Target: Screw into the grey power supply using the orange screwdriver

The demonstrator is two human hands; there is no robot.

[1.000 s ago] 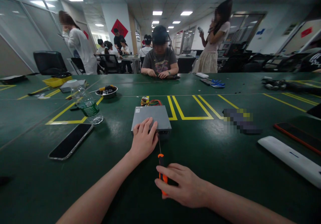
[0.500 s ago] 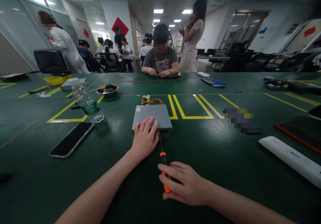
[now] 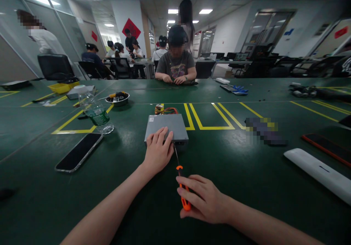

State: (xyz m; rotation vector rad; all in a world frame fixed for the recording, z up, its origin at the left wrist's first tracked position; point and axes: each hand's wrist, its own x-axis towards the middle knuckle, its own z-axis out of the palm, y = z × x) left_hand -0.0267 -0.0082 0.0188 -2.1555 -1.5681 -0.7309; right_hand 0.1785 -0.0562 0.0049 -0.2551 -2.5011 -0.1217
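Observation:
A grey metal computer power supply [image 3: 170,122] lies on the green table in front of me, its coloured cables [image 3: 167,110] bunched at the far side. My left hand [image 3: 159,150] holds it at the near edge, fingers spread over the top and palm against the front. In my right hand [image 3: 201,199] is a screwdriver [image 3: 185,201] with an orange and black handle, closed between thumb and fingers. Its thin shaft points up to the front face of the power supply, beside my left thumb. The exact contact of the tip is hidden.
To the left are a phone [image 3: 79,152], a plastic bottle [image 3: 100,117] and a metal bowl [image 3: 117,98] with tools. On the right lie a white elongated case [image 3: 318,172] and an orange-edged phone [image 3: 327,148]. A person [image 3: 175,62] sits opposite; blue gloves [image 3: 240,90] lie nearby.
The screwdriver handle and my right hand have shifted slightly right, tilting the shaft a little more. My left hand and the power supply stay put. Two people in the background have moved left.

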